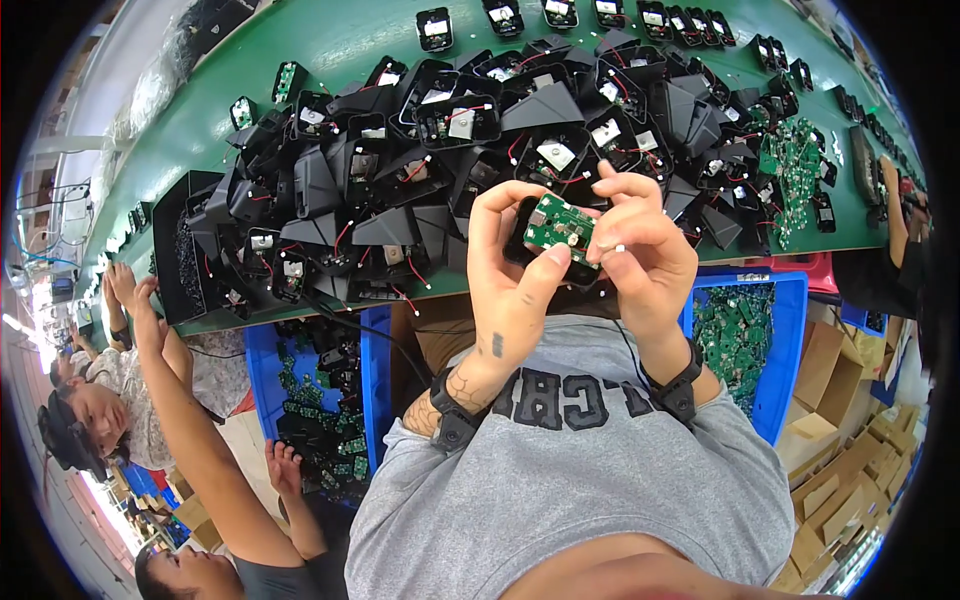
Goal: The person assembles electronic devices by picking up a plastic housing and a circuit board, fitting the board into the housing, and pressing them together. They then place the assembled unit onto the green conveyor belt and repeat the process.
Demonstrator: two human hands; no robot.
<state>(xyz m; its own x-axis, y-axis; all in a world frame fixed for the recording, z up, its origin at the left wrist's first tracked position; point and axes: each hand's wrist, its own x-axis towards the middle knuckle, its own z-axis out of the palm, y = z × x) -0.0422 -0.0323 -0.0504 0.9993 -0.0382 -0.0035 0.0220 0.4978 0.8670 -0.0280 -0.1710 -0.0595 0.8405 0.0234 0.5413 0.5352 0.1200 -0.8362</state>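
Observation:
My left hand (512, 280) grips a black plastic housing (516, 238), its thumb pressed on the green circuit board (560, 222) that lies in the housing's open side. From the other side, my right hand (645, 255) closes over the board's right edge. A small white plug (620, 248) shows between its thumb and index finger; where its wire runs is hidden by the fingers. Just beyond my hands lies a big heap of black housings (400, 180), many with red wires and silvery parts inside.
Loose green boards (790, 170) are piled on the green table (350, 35) at right. Blue bins (792, 330) of boards stand below the table edge, left and right of me. Co-workers' arms (190, 400) reach in at left. Cardboard boxes (840, 480) fill the lower right.

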